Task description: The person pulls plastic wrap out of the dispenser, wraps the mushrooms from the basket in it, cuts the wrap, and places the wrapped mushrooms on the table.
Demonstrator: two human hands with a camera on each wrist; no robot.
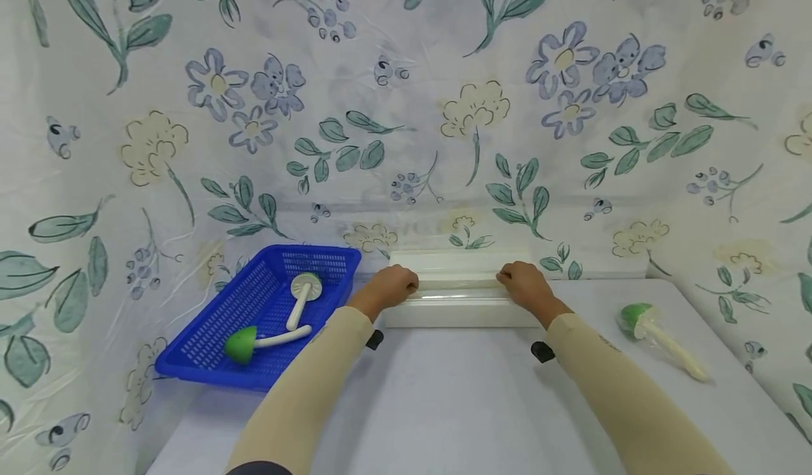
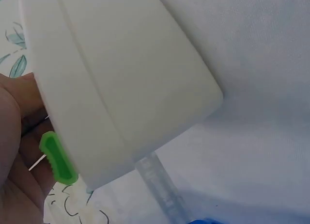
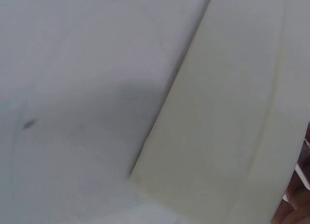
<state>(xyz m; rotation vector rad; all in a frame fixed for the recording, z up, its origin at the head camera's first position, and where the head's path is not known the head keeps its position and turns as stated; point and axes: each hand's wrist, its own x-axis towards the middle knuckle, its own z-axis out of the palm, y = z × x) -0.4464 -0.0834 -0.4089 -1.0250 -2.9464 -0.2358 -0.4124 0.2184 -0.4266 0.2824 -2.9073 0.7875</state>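
A long white cling film dispenser (image 1: 459,314) lies across the far part of the table, with shiny clear film (image 1: 457,294) along its top. My left hand (image 1: 393,286) is at its left end and my right hand (image 1: 525,286) at its right end. The fingers of both curl in and pinch the film edge, which spans between them. In the left wrist view, a green slider (image 2: 59,158) sits beside the dispenser's white end (image 2: 131,88), close to the curled left fingers. Most of the right hand (image 3: 295,200) is hidden behind the dispenser in the right wrist view.
At the left stands a blue plastic basket (image 1: 209,313) holding two toy mushrooms, one (image 1: 241,346) with its green cap sideways, another (image 1: 306,288) gills up. A third green-capped mushroom (image 1: 662,341), in clear film, lies on the table (image 1: 457,404) at right. Flowered sheeting (image 1: 406,108) hangs behind.
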